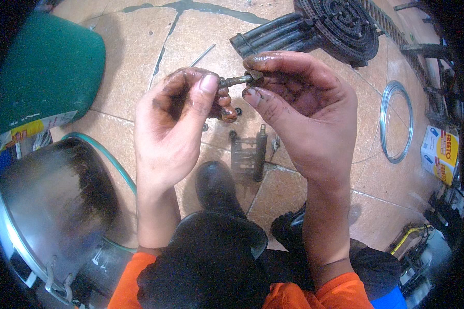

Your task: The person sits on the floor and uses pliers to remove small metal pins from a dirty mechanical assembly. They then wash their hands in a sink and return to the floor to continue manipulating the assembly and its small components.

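Observation:
Both hands, smeared with dark grease, are raised over the floor at mid-view. Between them is a small metal fitting (237, 81) with a narrow, brassy stem and a darker, wider end. My left hand (178, 116) pinches its left end between thumb and forefinger, the other fingers curled. The thumb and fingertips of my right hand (307, 103) close around the dark end. Below the hands, a dirty metal bracket (244, 154) lies beside a dark cylindrical piece (261, 154) with a brassy tip. A small dark ring (238, 110) rests on the tiles near my left fingertips.
A black cast-iron burner (340, 26) with thick pipes lies at the far right. Further right are a wire coil (397, 122) and a yellow-and-white box (440, 154). At left stand a green tub (56, 67) and a large metal pot (56, 201), with a green hose (111, 157) beside it. A thin rod (203, 55) lies beyond my left hand.

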### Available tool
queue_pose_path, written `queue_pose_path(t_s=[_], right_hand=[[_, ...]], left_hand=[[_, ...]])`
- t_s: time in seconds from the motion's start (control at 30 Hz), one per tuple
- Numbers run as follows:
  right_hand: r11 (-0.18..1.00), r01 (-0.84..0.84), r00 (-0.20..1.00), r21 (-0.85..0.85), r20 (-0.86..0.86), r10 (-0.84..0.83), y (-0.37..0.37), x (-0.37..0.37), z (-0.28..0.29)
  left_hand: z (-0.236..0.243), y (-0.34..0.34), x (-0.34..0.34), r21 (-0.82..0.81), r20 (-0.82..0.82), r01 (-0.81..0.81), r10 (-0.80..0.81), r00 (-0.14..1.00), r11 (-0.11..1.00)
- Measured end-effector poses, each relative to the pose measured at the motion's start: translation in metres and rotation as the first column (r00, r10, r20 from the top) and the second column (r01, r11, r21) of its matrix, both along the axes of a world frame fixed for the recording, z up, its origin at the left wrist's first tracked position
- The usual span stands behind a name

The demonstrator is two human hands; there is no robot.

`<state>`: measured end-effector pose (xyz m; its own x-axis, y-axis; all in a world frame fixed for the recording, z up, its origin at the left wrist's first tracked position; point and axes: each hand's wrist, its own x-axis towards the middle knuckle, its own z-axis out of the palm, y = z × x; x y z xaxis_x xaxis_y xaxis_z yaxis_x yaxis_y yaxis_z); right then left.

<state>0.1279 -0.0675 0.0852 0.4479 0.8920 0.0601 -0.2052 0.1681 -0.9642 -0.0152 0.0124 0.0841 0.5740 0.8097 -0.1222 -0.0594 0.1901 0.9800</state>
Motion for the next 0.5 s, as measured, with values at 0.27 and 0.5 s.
queue_pose_path(t_s=[0.27, 0.5], right_hand=[[1.0, -0.001, 0.999, -0.015, 0.044, 0.001, -0.0009, 0.0016, 0.0015], [1.0, 0.022, 0.997, -0.003, 0.073, -0.021, -0.0003, 0.0017, -0.0009]], left_hand=[[-0.0003, -0.0003, 0.0017, -0.017, -0.016, -0.014, 0.013, 1.0, 1.0], [0.0001, -0.0007, 0.0039, -0.007, -0.039, -0.01, 0.009, 0.999, 1.0]])
